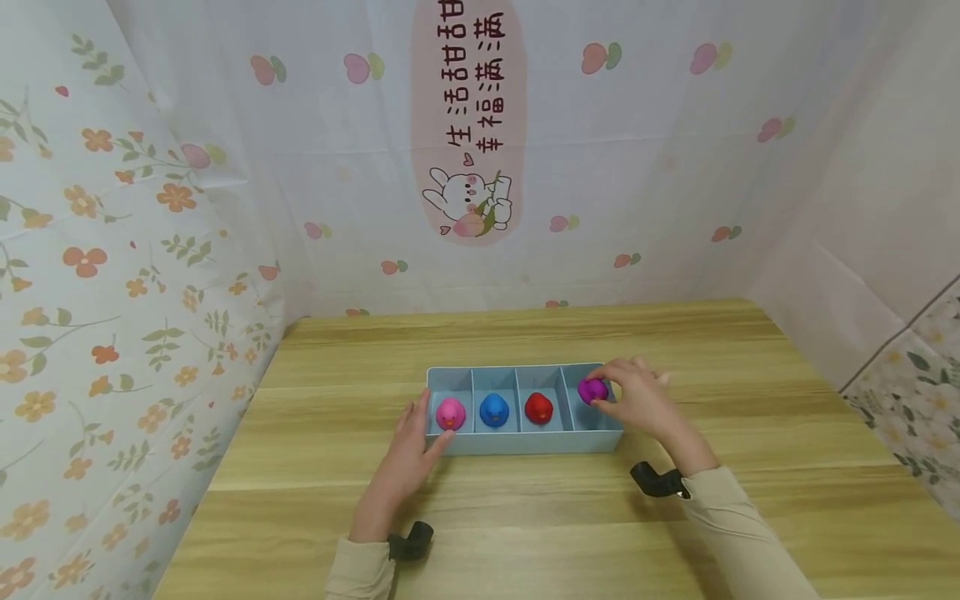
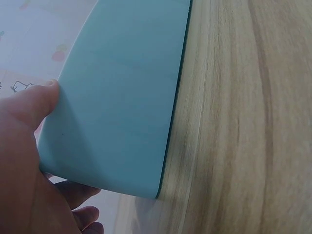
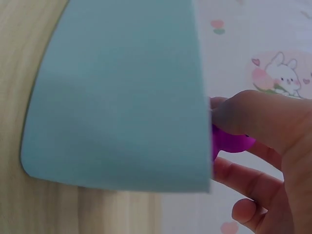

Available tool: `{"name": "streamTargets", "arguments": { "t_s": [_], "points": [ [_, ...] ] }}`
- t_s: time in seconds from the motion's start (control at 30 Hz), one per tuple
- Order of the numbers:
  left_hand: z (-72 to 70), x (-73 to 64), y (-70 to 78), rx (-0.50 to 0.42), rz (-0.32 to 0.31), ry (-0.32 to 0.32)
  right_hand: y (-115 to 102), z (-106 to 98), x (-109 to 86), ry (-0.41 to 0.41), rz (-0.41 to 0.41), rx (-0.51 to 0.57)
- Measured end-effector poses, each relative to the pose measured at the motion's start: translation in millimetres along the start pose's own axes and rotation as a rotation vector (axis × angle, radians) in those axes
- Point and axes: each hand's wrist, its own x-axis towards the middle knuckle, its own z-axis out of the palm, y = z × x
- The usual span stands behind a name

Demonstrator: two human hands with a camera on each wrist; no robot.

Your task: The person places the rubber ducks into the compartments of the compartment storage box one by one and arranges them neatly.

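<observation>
A light blue four-compartment box (image 1: 525, 444) stands on the table. My right hand (image 1: 637, 398) reaches over its right end and pinches a purple rubber duck (image 1: 591, 390) between thumb and fingers, in the rightmost compartment. In the right wrist view the box wall hides part of the purple duck (image 3: 233, 141). My left hand (image 1: 408, 454) holds the box's front left corner, thumb at the front rim and fingers along the left end. From left to right, the other compartments hold a pink duck (image 1: 451, 414), a blue duck (image 1: 494, 411) and a red duck (image 1: 538, 408).
The wood-grain table (image 1: 525, 533) reaches back to a white printed cloth (image 1: 337, 183) with a rabbit picture and hearts. A flowered cloth (image 1: 112, 292) hangs at the left, and another pale cloth (image 1: 847, 208) at the right. Black straps circle both wrists.
</observation>
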Motion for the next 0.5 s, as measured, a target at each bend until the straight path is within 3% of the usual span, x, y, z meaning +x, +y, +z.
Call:
{"name": "streamTargets", "arguments": {
  "t_s": [0.5],
  "points": [
    [0.6,0.8,-0.4,0.003,0.002,0.004,3.9,20.5,5.8,-0.096,0.008,-0.098]
  ]
}}
